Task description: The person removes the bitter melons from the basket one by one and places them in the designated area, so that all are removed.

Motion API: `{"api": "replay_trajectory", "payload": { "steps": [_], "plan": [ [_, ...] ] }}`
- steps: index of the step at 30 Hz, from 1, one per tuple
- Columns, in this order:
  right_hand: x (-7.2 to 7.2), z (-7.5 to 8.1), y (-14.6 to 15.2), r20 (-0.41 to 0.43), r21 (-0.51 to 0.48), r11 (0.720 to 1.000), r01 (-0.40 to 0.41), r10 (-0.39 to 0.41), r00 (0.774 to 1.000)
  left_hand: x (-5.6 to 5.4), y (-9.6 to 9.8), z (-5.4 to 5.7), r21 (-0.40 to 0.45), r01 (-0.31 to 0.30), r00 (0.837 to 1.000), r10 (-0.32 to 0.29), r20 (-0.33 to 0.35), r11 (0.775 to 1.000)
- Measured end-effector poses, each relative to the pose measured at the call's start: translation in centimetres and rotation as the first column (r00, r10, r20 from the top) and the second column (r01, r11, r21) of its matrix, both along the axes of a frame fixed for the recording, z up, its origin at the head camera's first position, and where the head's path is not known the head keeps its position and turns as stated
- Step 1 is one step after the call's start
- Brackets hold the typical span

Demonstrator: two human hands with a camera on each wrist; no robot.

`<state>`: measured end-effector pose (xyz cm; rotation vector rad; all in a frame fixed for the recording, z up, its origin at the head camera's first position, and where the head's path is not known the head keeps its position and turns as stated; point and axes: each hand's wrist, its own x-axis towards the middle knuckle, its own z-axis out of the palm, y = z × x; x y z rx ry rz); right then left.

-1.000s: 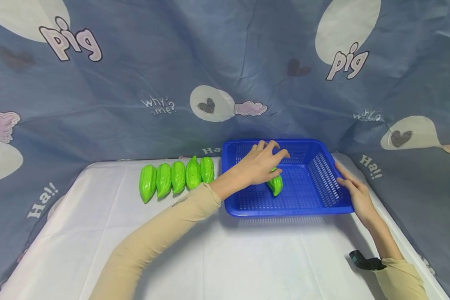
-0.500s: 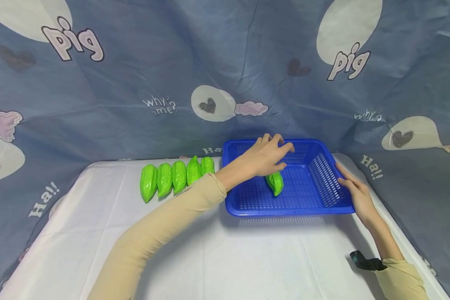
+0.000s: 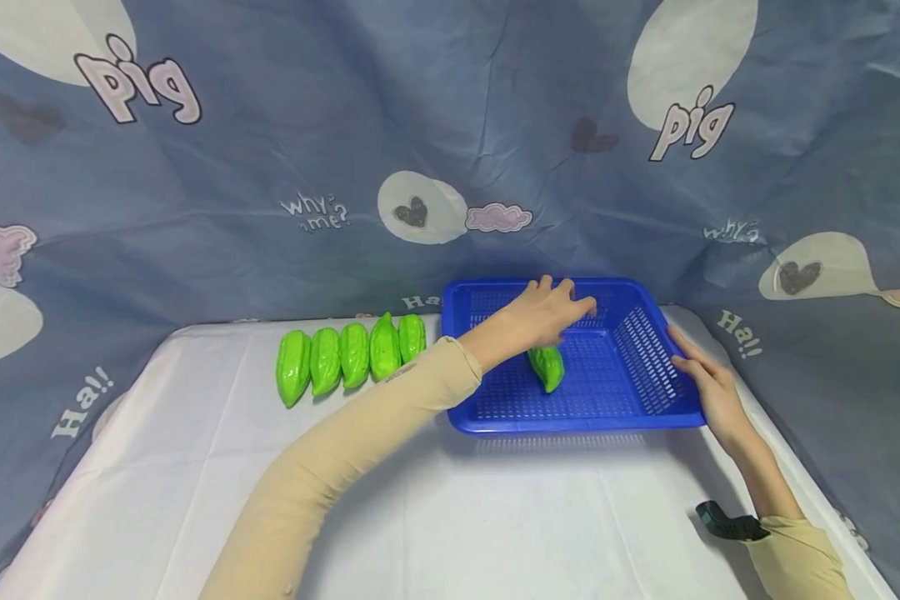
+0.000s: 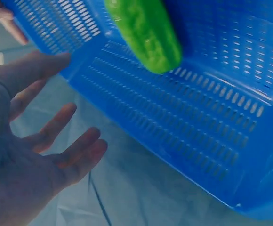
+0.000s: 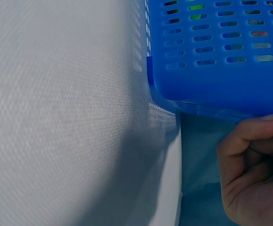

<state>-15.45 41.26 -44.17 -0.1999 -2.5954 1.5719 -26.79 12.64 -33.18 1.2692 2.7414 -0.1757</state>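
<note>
A blue perforated plastic basket (image 3: 577, 423) stands at the back of the white table. Inside lies one bumpy green bitter melon (image 3: 547, 369), its far end hidden behind my left hand (image 3: 543, 317). That hand hovers over the basket with its fingers spread and loosely bent. The left wrist view has the same hand (image 4: 28, 162) holding nothing, apart from the bitter melon (image 4: 146, 40). My right hand (image 3: 714, 396) grips the basket's right rim. Up close in the right wrist view, the thumb and bent fingers of my right hand (image 5: 249, 193) are at the basket's edge (image 5: 207, 89).
Several more bitter melons (image 3: 355, 356) lie side by side in a row left of the basket. A blue-grey printed cloth (image 3: 270, 167) hangs right behind the table (image 3: 450, 517). A black band (image 3: 731, 523) is on the right wrist.
My left hand has shifted to the right over the basket, lifting off the bitter melon and uncovering its near part. My right hand and the basket have not visibly moved.
</note>
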Motion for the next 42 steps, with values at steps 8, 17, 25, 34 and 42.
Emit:
{"api": "replay_trajectory", "payload": {
  "steps": [8,17,25,34,42],
  "plan": [
    [0.0,0.1,0.0,-0.011,0.012,1.000,-0.010,0.010,1.000,-0.4,0.1,-1.3,-0.168,-0.002,0.995,0.018,0.097,0.986],
    [0.0,0.0,-0.1,0.001,0.019,1.000,0.000,0.000,1.000,0.2,0.3,-2.5,-0.258,0.010,0.997,0.010,0.076,0.966],
    [0.1,0.1,-0.1,0.003,0.025,1.000,0.002,-0.002,1.000,0.3,0.5,-3.8,-0.257,-0.003,0.999,0.015,0.047,0.966],
    [0.1,0.0,0.0,-0.001,0.018,1.000,0.004,-0.004,1.000,0.3,1.3,-5.2,-0.265,-0.004,1.000,0.005,0.003,0.964],
    [0.0,0.0,-0.1,-0.013,0.019,1.000,0.001,-0.001,1.000,0.2,1.5,-5.8,-0.269,-0.011,0.999,0.002,-0.034,0.963]
  ]
}}
